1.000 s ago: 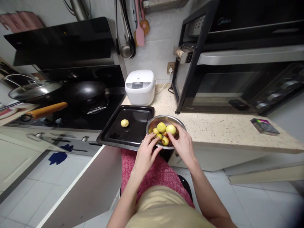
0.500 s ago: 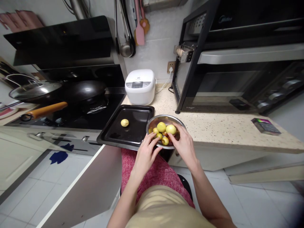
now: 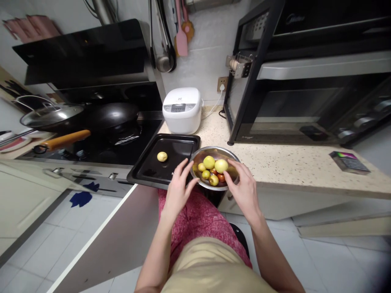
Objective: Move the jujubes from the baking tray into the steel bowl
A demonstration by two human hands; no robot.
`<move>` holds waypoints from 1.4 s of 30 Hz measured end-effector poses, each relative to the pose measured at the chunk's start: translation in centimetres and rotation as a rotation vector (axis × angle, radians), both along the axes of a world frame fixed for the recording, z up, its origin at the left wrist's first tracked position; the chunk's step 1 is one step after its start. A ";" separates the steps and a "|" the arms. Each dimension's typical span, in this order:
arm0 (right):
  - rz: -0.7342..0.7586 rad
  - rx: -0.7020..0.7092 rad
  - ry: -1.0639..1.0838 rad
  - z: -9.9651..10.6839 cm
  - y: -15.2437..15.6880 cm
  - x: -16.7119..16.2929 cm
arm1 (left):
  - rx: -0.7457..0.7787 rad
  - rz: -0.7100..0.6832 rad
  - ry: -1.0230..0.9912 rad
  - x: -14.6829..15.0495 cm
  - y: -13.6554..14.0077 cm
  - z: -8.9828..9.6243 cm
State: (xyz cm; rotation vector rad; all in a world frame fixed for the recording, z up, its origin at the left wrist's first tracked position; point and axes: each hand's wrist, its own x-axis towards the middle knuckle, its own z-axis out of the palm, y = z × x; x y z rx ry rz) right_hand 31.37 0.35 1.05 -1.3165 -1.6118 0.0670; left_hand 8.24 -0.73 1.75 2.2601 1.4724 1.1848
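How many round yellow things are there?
6 showing: one round yellow thing on the black rectangular metal tray; two larger yellow things and three smaller yellow things inside the round silver metal bowl. More may hide there.

Tray [image 3: 179, 145] partly hidden; oven [image 3: 293, 106] cut off right.

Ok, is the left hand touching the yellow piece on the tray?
Apart: the head view shows bare black tray between the left hand and the yellow piece.
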 end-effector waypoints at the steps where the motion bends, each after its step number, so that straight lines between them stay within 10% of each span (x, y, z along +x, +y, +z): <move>1: -0.001 0.005 0.001 -0.1 0.0 0.0 | 0.011 0.050 0.006 -0.8 0.6 0.2; 8: 0.047 0.034 0.010 -0.6 0.0 -0.3 | -0.033 0.317 0.188 -7.7 6.9 -0.2; 19: 0.032 0.013 0.047 -0.4 -0.2 0.5 | -0.141 0.291 0.348 -10.3 11.3 -0.7; 32: 0.032 0.026 0.050 -0.7 -0.2 0.3 | -0.002 -0.042 -0.052 -0.6 2.8 3.1; 42: 0.183 -0.022 -0.096 -1.0 -0.2 0.1 | -0.037 -0.161 -0.005 4.3 2.0 1.5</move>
